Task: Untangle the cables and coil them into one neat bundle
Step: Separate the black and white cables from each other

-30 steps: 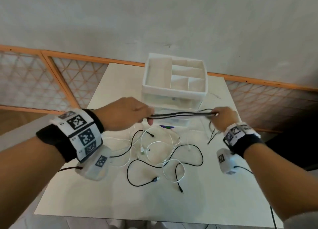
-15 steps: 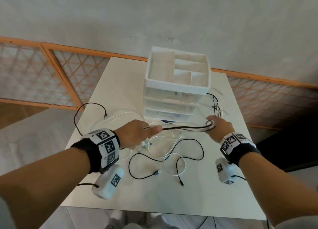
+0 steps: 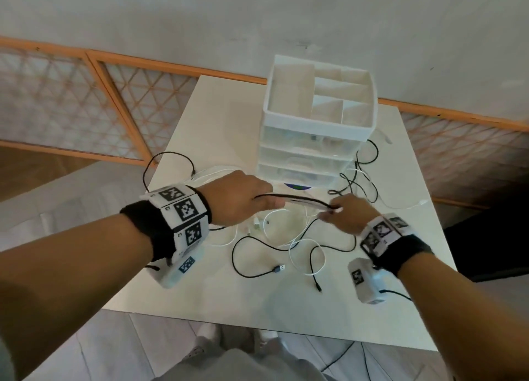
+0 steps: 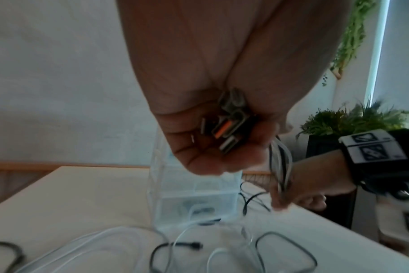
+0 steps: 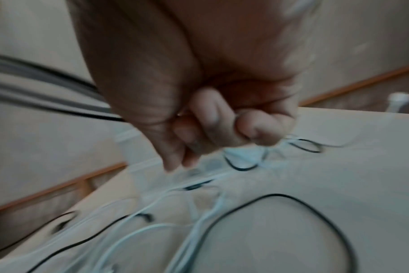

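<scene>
— What's nearest us?

— Loose cable ends on the white bench point(image 3: 300, 303): a black lead with a USB plug point(image 3: 279, 268) and a white loop point(image 3: 307, 256) crossing a black loop point(image 3: 289, 244), all slack and overlapping.

— And the person's hands?

— Just beyond that. The left hand point(image 3: 239, 199) is closed around a cluster of plugs point(image 4: 229, 122); the left wrist view shows several connectors bunched in the palm. The right hand point(image 3: 347, 216) is curled round the other end of the gathered strands point(image 3: 297, 201), black and white together, held in a short span between the hands above the bench.

— So the bundle is started?

— Started, not finished, I'd say. Most of the cable length lies on the bench, some trailing right beside the drawer unit point(image 3: 313, 140) and one black loop point(image 3: 169, 163) hanging past the far-left edge.

— What could go wrong?

— The trailing lengths cross each other in front of the drawers. Pull the next coil hard and a crossing could cinch into a knot, or a plug could snag under another strand. The loops near the drawer unit's base could also catch on it. And the left hand is full of connectors; one could slip out.
</scene>
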{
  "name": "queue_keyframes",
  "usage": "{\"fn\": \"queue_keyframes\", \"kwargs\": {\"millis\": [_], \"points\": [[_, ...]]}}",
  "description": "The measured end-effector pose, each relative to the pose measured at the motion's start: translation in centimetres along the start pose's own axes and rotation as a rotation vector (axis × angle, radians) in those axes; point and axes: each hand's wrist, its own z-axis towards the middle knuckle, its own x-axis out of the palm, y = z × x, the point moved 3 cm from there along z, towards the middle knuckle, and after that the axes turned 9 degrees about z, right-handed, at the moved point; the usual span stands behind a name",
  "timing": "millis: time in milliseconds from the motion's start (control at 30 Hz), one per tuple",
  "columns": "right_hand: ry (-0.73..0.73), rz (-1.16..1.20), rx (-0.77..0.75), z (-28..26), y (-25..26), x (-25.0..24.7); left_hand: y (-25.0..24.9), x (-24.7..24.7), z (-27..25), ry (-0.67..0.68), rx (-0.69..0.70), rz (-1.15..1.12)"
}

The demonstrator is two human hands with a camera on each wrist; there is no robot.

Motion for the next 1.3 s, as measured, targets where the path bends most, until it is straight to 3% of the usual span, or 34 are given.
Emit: {"fn": "queue_keyframes", "kwargs": {"millis": [67,133,200,267,333,400,467,567,767,867,1033,1300], "points": [[-0.284,0.161,0.068,0.2,-2.3,-2.3,1.1,1.3,-1.2,0.052,-0.076,0.050],[-0.544,0.278,0.015,0.1,-2.9,-3.2,2.1,3.4,-1.9,0.104,-0.202,0.111],[-0.434,0.306,-0.026,0.1,-1.8,-1.7,3.1,5.3,-2.1,0.119,-0.342,0.101],[-0.284,0.238,0.017,-0.7,-0.6,0.8,4.2,6.6,-2.3,0.112,-0.492,-0.124],[-0.376,0.206,-0.011,-2.4,0.8,2.9,5.0,7.6,-2.7,0.110,-0.625,-0.491],[-0.416,0.202,-0.196,-4.0,2.9,5.5,5.2,8.0,-3.2,0.124,-0.710,-0.786],[-0.230,0.125,-0.341,-4.5,5.1,8.9,5.2,8.0,-3.5,0.138,-0.687,-0.844],[0.046,-0.062,-0.294,-3.7,6.7,13.2,4.8,7.7,-3.6,0.113,-0.588,-0.700],[0.041,-0.171,-0.172,-2.8,7.3,14.5,4.6,7.6,-4.1,-0.005,-0.546,-0.837],[-0.042,-0.016,-0.247,-3.3,7.8,11.5,4.7,6.5,-3.9,-0.118,-0.510,-0.888],[-0.279,0.321,-0.556,-5.4,9.0,3.5,3.9,4.6,-2.5,-0.225,-0.495,-1.066],[-0.514,0.505,-0.472,-6.1,7.8,-1.9,1.3,3.7,-0.7,-0.136,-0.368,-1.054]]}}
